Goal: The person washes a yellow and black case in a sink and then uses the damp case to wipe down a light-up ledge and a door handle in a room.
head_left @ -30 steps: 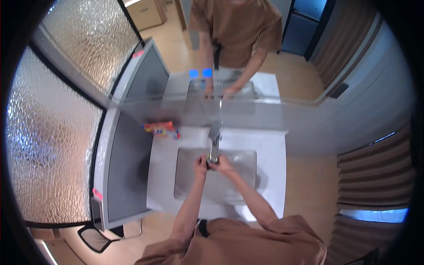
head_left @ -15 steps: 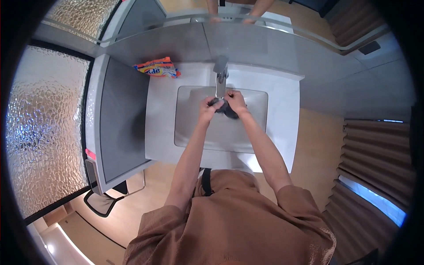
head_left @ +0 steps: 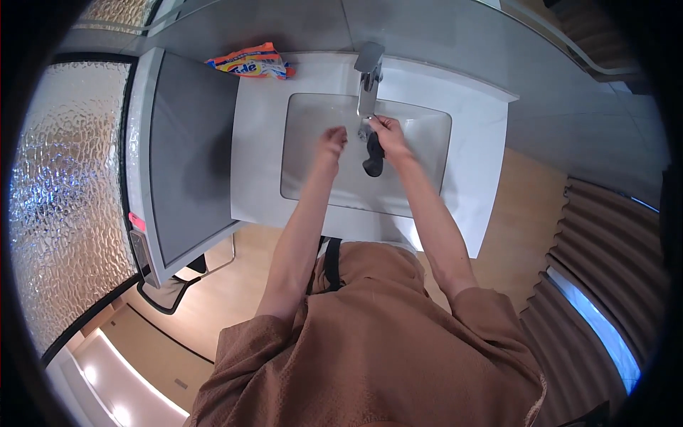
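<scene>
A black sock [head_left: 373, 158] hangs over the sink, its upper end pinched in my right hand [head_left: 388, 135] just below the faucet's spout. Its lower end dangles loose, bent like a foot. To the left, my left hand [head_left: 331, 146] is off the sock, fingers loosely curled and apart, slightly blurred, with nothing visible in them. The silver faucet [head_left: 368, 82] stands at the back of the sink, its spout pointing toward me. Under both hands lies the white rectangular sink [head_left: 302, 171], with a metal drain [head_left: 364, 134] partly showing between them.
An orange detergent bag [head_left: 252, 62] lies at the back left of the white counter [head_left: 256, 156]. A grey cabinet side [head_left: 188, 156] rises along the left edge. Behind the faucet is a grey wall. Brown curtains [head_left: 605, 263] hang at far right; a chair [head_left: 171, 292] stands lower left.
Both hands were on the dark sock together; my left hand has let go and moved left. The sock now hangs down from my right hand. The whole view has shifted.
</scene>
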Demonstrator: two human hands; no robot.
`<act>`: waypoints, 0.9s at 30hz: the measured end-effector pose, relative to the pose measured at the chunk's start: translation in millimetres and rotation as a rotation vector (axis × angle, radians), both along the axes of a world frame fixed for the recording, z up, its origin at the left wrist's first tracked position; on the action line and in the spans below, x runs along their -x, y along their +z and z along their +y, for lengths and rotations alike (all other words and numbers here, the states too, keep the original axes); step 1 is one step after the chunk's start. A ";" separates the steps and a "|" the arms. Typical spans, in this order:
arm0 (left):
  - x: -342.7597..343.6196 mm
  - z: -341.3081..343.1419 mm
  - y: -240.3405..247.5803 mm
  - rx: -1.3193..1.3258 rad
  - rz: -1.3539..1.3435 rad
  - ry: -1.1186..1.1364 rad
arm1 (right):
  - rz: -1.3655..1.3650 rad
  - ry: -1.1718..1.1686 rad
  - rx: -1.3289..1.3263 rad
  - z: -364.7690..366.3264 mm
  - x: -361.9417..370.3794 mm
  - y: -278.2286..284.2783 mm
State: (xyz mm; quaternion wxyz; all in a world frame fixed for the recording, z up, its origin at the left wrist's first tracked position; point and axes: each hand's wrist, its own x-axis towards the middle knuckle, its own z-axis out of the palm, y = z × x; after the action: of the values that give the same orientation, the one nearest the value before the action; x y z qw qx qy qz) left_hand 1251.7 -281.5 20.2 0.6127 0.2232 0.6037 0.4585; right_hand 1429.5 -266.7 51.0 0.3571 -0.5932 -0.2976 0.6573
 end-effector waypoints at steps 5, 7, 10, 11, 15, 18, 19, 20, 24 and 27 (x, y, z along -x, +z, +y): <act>-34.5 -50.0 -26.7 0.328 -0.357 -0.192 | 0.333 -0.175 -0.069 -11.0 12.1 -15.7; -44.8 -47.6 -13.3 0.345 -0.502 -0.064 | 0.283 -0.141 -0.100 -19.3 15.6 -16.4; -45.6 -35.5 -11.8 0.218 -0.478 0.224 | 0.134 -0.205 -0.194 -15.6 7.9 -31.2; -47.0 -29.7 -6.6 0.093 -0.425 0.159 | 0.095 -0.222 -0.183 -11.2 -4.3 -43.5; -27.0 -15.2 7.7 -0.011 -0.162 0.028 | 0.064 -0.263 -0.226 -9.4 3.2 -34.0; -32.6 -8.4 19.1 -0.053 0.050 -0.189 | -0.095 -0.247 -0.278 -10.8 -0.3 -43.6; -26.7 -8.8 18.3 -0.092 0.177 -0.296 | -0.082 -0.212 -0.236 -11.6 2.9 -38.3; -19.7 -4.8 17.3 -0.091 0.184 -0.292 | -0.071 -0.177 -0.192 -12.3 6.0 -33.4; -26.4 4.0 21.2 -0.135 0.105 0.157 | -0.040 -0.353 -0.238 -23.9 -4.4 -34.1; 25.2 18.7 4.2 -0.273 0.356 0.013 | 0.211 -0.273 -0.187 -31.1 3.6 -10.6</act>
State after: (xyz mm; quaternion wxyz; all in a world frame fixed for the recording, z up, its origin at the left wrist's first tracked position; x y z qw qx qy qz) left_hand 1226.4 -262.8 24.4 0.4577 0.3774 0.6361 0.4935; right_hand 1425.8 -297.8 40.4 0.5256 -0.5201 -0.2350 0.6309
